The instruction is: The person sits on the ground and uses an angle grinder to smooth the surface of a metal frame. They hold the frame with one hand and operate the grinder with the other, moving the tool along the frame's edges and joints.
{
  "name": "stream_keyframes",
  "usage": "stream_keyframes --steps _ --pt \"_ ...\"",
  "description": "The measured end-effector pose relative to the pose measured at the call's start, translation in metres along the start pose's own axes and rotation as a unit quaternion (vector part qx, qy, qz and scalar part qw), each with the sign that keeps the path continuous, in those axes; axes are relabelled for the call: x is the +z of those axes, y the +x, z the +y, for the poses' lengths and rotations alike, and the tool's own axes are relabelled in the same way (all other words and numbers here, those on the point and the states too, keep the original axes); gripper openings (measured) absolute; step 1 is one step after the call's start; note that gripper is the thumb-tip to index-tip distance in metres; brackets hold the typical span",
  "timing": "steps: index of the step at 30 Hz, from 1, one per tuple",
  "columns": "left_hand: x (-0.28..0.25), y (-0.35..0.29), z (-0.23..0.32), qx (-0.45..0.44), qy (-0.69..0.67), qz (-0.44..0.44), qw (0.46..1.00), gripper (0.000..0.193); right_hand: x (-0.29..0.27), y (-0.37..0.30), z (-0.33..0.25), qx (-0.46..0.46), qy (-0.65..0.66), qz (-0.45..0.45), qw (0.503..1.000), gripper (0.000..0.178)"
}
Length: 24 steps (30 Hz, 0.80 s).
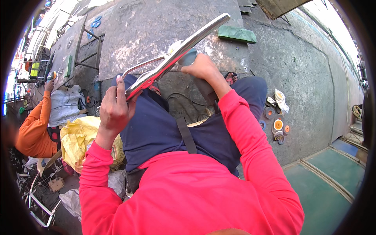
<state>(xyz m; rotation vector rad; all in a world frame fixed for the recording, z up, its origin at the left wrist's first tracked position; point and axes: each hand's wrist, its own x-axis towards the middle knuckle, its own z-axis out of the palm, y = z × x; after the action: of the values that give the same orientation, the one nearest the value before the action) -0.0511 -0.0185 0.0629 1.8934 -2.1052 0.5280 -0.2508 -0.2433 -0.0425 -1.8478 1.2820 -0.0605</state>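
A shiny chrome metal bar (178,55) with a thinner bent rod joined along its side slants up to the right above my lap. My left hand (116,103) is closed around its lower end. My right hand (201,69) is closed on an angle grinder with a blue-grey head (188,57) and a dark body, held behind the bar. A pale round disc (174,46) shows past the bar's far edge, in line with the grinder's head. Where disc and bar meet is hidden. My dark blue trousers lie below, knees apart.
A green wrapped block (237,34) lies ahead on the metal sheet (156,23). Several discs (278,125) and a white bag (281,101) lie on the right. At left are a yellow sack (80,139), a metal frame (88,47) and a person in orange (37,129) holding a tool.
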Motion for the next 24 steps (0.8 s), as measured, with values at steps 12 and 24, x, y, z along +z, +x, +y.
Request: stream_keyframes --steps 12,24 --pt "0.015 0.027 -0.049 -0.046 -0.02 0.03 0.998 0.048 -0.001 -0.003 0.018 0.003 0.037 0.035 0.999 0.057" --pt "0.023 0.04 -0.088 -0.101 -0.073 0.018 0.992 0.042 -0.007 0.009 0.034 0.035 0.072 0.079 0.994 0.056"
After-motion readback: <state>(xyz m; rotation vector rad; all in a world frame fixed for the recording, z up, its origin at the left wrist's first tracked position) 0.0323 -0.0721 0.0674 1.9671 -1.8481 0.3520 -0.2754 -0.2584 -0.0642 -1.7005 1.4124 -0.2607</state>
